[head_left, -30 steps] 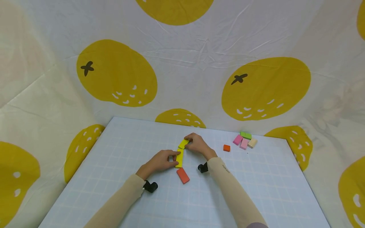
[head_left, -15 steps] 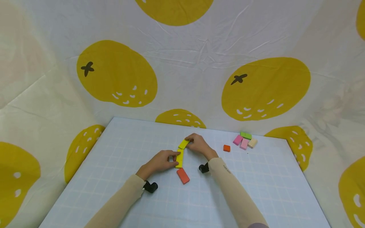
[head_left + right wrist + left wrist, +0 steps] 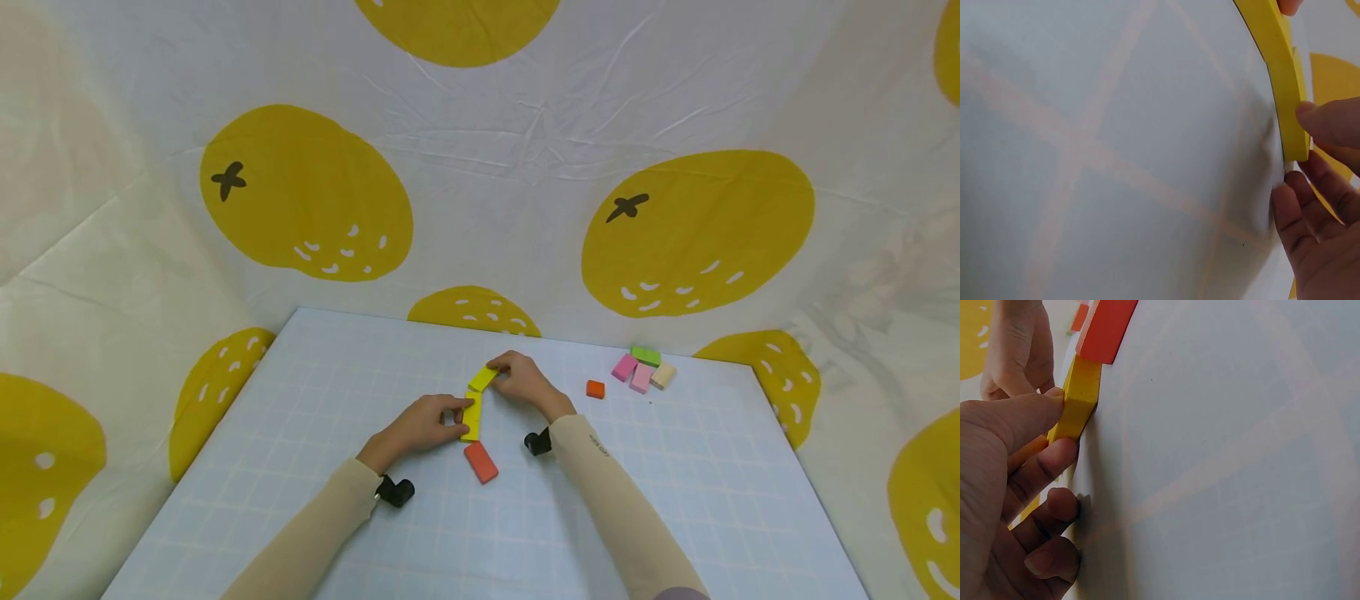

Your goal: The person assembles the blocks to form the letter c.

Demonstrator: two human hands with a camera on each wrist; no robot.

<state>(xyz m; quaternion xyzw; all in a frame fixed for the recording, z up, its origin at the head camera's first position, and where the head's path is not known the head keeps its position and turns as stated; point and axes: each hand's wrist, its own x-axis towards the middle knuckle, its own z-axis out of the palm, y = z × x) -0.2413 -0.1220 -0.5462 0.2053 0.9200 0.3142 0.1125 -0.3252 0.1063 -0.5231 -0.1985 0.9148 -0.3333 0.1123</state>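
Two yellow blocks lie end to end on the table, forming a bent line in the head view. My left hand (image 3: 423, 422) holds the nearer yellow block (image 3: 471, 419) between thumb and fingers from its left side. At the far end of the other yellow block (image 3: 482, 379), my right hand (image 3: 522, 382) pinches it with thumb and fingertips. That block's end (image 3: 1291, 125) meets my thumb in the right wrist view. A red block (image 3: 481, 462) lies flat and slanted just before the nearer yellow one; its corner (image 3: 1107, 337) adjoins the yellow end in the left wrist view.
To the right sits a small orange block (image 3: 596, 389). Farther back right is a cluster of green (image 3: 646, 357), dark pink (image 3: 625, 367), light pink (image 3: 641, 379) and pale wood-coloured (image 3: 663, 377) blocks. Behind the pale blue table (image 3: 360, 358) hangs a fruit-print cloth (image 3: 495, 208).
My right hand has shifted slightly right along the far yellow block, leaving more of it showing. The left hand and the red block look unmoved.
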